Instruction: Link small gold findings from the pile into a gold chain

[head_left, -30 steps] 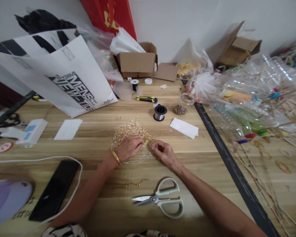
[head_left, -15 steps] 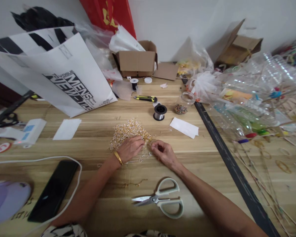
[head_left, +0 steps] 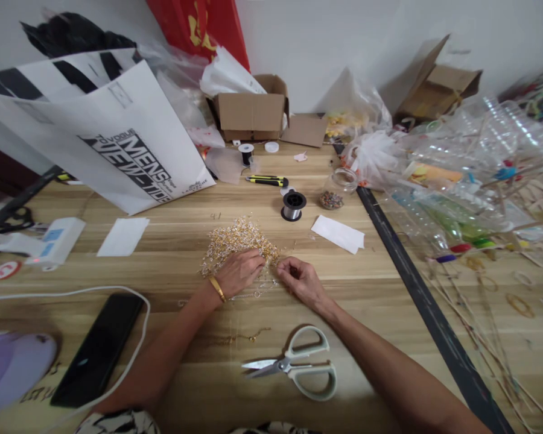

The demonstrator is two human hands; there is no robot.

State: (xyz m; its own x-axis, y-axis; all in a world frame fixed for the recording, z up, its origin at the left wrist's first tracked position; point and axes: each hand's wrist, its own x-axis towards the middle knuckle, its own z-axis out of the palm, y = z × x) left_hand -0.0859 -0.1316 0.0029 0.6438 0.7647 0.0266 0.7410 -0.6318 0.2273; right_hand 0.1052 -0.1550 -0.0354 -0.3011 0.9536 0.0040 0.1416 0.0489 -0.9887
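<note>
My left hand [head_left: 241, 270], with a gold band on the wrist, rests at the near right side of a heap of small gold and silver beads [head_left: 235, 234]. Its fingers are bent and pinched together; whatever is between them is too small to make out. Just right of it, my right hand [head_left: 302, 282] is curled with thumb and forefinger pressed together, their contents also unclear. A thin silver chain [head_left: 248, 295] lies below the fingertips. Nearer to me are a short gold chain [head_left: 252, 337] and light-handled scissors [head_left: 284, 365], blades slightly apart and pointing left.
Beyond the beads stand a wire spool [head_left: 293, 205], a yellow-black cutter [head_left: 266, 180] and a bead jar [head_left: 337, 188]. A phone [head_left: 98, 349] and white cable lie left. Plastic bottles [head_left: 434, 217] and thin sticks crowd the right, past a black strip [head_left: 407, 271].
</note>
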